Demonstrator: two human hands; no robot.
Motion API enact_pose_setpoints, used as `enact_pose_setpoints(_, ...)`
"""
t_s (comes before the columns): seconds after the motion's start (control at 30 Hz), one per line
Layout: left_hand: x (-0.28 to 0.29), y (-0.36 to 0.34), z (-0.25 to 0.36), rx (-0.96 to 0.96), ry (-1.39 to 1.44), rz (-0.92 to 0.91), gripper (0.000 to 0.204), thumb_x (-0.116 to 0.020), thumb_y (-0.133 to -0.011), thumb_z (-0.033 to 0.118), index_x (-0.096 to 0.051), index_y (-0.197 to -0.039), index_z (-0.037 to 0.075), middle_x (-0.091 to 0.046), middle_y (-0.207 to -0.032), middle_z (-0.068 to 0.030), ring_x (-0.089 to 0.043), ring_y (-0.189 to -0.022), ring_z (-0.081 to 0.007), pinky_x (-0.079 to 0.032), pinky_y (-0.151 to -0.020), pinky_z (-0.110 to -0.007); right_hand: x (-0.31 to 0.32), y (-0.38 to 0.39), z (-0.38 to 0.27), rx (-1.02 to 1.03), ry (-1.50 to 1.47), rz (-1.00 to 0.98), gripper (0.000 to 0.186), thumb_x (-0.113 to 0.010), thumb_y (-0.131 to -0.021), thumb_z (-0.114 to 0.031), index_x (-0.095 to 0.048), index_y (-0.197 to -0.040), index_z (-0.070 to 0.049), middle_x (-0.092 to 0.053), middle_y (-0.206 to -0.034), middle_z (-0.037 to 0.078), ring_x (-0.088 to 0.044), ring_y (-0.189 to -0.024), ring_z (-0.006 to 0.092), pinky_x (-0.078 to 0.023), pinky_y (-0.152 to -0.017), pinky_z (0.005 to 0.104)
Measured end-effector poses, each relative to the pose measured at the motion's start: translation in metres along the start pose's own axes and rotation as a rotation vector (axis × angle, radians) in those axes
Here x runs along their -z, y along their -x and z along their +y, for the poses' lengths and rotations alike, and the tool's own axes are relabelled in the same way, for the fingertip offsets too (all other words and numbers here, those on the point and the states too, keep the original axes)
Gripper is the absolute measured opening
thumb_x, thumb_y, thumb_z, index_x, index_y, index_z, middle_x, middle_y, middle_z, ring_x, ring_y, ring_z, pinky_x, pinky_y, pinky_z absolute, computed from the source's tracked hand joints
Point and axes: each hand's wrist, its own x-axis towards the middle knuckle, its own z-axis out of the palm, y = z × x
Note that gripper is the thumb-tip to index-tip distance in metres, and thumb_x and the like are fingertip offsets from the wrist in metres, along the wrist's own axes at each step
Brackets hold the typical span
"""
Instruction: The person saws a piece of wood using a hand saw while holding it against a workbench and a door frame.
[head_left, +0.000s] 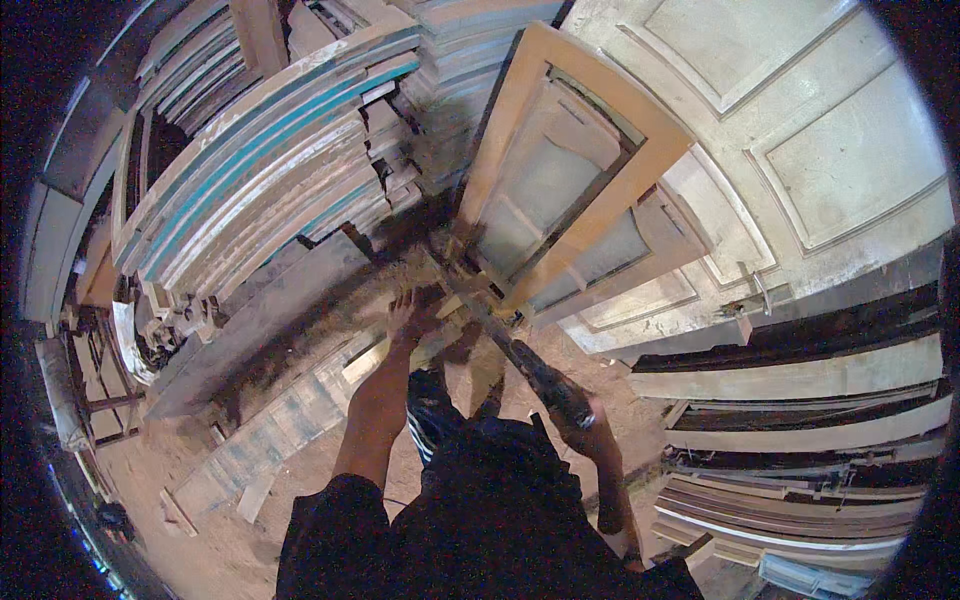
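A long, narrow dark object (pixel 520 355) runs diagonally from the foot of a wood-framed panel (pixel 560 240) down to my right hand (pixel 585 420), which is closed on its near end; whether it is timber or a tool is unclear. My left hand (pixel 410 315) is left of it with fingers stretched out, beside a short light wood piece (pixel 448 305); contact is unclear. Below my left hand, a pale plank (pixel 270 430) lies near the floor. My legs and dark clothing fill the lower middle.
Stacked boards with teal edges (pixel 260 170) stand at the upper left. Pale panelled doors (pixel 830 170) lean at the upper right, over a second glazed frame. Several long boards (pixel 790 380) are stacked at the right. Dusty earth floor (pixel 200 520) shows at the lower left.
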Motion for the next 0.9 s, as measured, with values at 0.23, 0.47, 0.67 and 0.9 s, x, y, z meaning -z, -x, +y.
enact_pose_setpoints(0.23,0.013,-0.001,0.021,0.030,0.054,-0.107,0.105,-0.075,-0.067,0.072,-0.044,-0.149,0.013,-0.050,-0.147,-0.0123,-0.048,-0.136,-0.0288,-0.036,-0.112,-0.048,0.003,0.036,-0.034,-0.073,0.092,0.001,0.065,-0.064,-0.079,0.004,-0.053,-0.144,-0.001,-0.073,-0.114,0.014,-0.066,-0.085,0.0115,-0.054,-0.077,0.0283)
enact_pose_setpoints(0.47,0.005,0.001,0.008,0.022,0.017,-0.107,0.094,-0.068,-0.073,0.077,-0.045,-0.151,0.030,-0.049,-0.150,-0.0133,-0.047,-0.137,-0.0322,-0.042,-0.105,-0.054,0.008,0.018,-0.049,-0.006,0.021,-0.028,0.065,-0.065,-0.079,0.003,-0.054,-0.142,0.000,-0.074,-0.111,0.014,-0.065,-0.085,0.0107,-0.053,-0.079,0.0276)
enact_pose_setpoints(0.67,-0.020,-0.009,-0.010,-0.156,-0.100,-0.006,0.093,-0.066,-0.074,0.078,-0.047,-0.150,0.027,-0.045,-0.153,-0.0131,-0.046,-0.138,-0.0347,-0.038,-0.110,-0.054,0.017,0.001,-0.027,-0.125,-0.033,-0.090,0.059,-0.066,-0.083,0.001,-0.055,-0.141,0.001,-0.073,-0.113,0.014,-0.065,-0.095,0.0109,-0.052,-0.088,0.0286)
enact_pose_setpoints(0.9,-0.004,-0.003,0.004,-0.059,0.029,-0.156,0.103,-0.071,-0.074,0.072,-0.035,-0.157,0.022,-0.041,-0.156,-0.0150,-0.042,-0.141,-0.0358,-0.031,-0.116,-0.055,-0.004,0.020,-0.050,-0.150,0.038,-0.072,0.058,-0.063,-0.088,-0.001,-0.051,-0.145,0.000,-0.073,-0.116,0.015,-0.068,-0.107,0.0172,-0.053,-0.093,0.0318)
